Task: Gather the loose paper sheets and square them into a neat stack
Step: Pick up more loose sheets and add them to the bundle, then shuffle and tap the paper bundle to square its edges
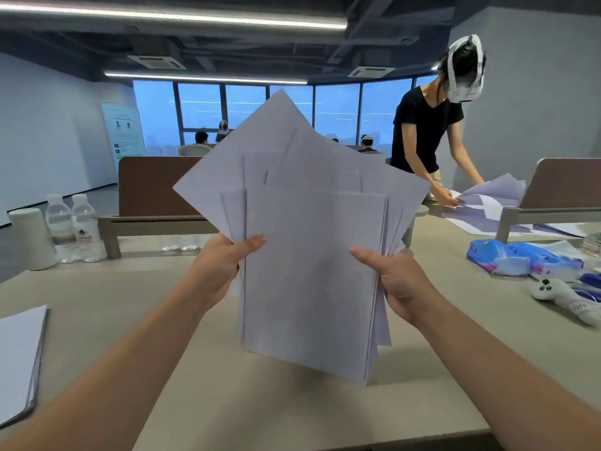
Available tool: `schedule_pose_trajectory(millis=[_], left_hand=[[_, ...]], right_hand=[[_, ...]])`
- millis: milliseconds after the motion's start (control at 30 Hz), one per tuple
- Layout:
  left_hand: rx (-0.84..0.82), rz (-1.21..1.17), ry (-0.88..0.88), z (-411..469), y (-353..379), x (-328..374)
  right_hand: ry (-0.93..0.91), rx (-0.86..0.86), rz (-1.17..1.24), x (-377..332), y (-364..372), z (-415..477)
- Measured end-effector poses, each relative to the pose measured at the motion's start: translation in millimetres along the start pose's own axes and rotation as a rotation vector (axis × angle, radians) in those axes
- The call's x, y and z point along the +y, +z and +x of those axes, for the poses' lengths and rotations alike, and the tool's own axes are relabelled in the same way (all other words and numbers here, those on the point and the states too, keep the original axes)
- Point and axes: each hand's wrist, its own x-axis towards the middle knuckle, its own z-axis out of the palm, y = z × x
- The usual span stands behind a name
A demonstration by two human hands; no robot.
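The loose bundle of white paper sheets [312, 255] stands upright in front of the person over the pale beige counter [97, 288], its lowest corner at or just above the surface; I cannot tell which. The left hand [224, 265] pinches the left edge, thumb across the front and fingers hidden behind; the right hand [400, 284] pinches the right edge the same way. The sheets are badly fanned, with corners jutting out at the top and sides, and the bundle sits tilted. To square it well, I judge the hands should ease to a light cradle so sheets can slide, level one edge with the counter, tap it down, then turn and tap an adjoining edge. A tight pinch would lock the skew in; too slack a hold may spill the back sheets.
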Motion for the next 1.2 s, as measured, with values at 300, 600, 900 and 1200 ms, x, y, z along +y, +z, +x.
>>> schedule_pose_trajectory(millis=[300, 600, 900, 1200], left_hand=[[0.146, -0.094, 0.024, 4.4, 5.0, 6.2], [0.097, -0.061, 0.064, 1.4, -0.1, 13.4], [0.083, -0.09, 0.042, -6.0, 0.1, 5.4], [0.044, -0.132, 0.034, -7.4, 1.4, 7.5]], right_hand=[[-0.022, -0.007, -0.013, -2.6, 4.5, -1.6], [-0.04, 0.043, 0.159, -7.1, -0.7, -0.5], [-0.049, 0.121, 0.038, -4.0, -10.2, -1.4], [-0.162, 0.105, -0.25, -10.0, -11.5, -2.4]])
